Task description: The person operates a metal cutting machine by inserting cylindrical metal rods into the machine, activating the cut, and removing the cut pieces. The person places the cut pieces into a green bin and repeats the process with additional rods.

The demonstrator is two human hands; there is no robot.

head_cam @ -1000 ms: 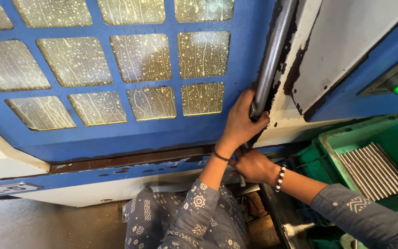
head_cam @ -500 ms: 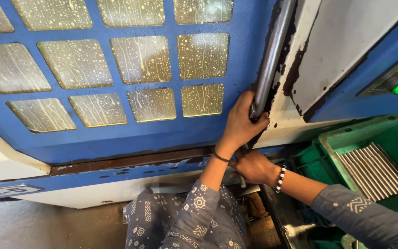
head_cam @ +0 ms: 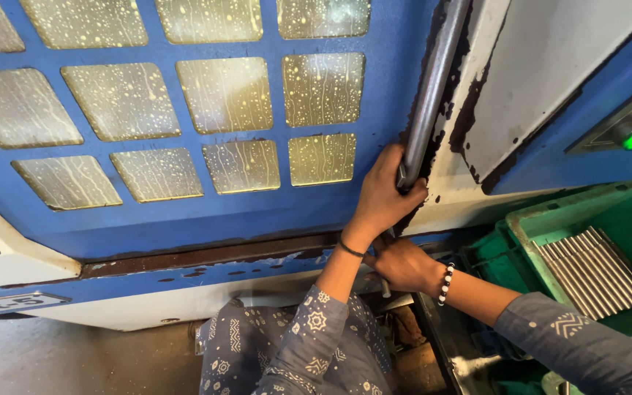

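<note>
Centrally in the head view, the metal handle [head_cam: 433, 88] of the blue door [head_cam: 184, 212] is gripped near its lower end by the left hand [head_cam: 383, 192] — fingers wrapped shut. Just below, the right hand [head_cam: 402, 263] is curled loosely; any hold cannot be told. A door-sliding step seems in hand — a steady sideways pull is called for.

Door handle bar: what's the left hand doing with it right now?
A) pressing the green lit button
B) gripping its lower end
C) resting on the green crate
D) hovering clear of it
B: the left hand is wrapped around the lower end of the grey metal handle bar on the blue machine door, while the right hand sits just below it.
</note>
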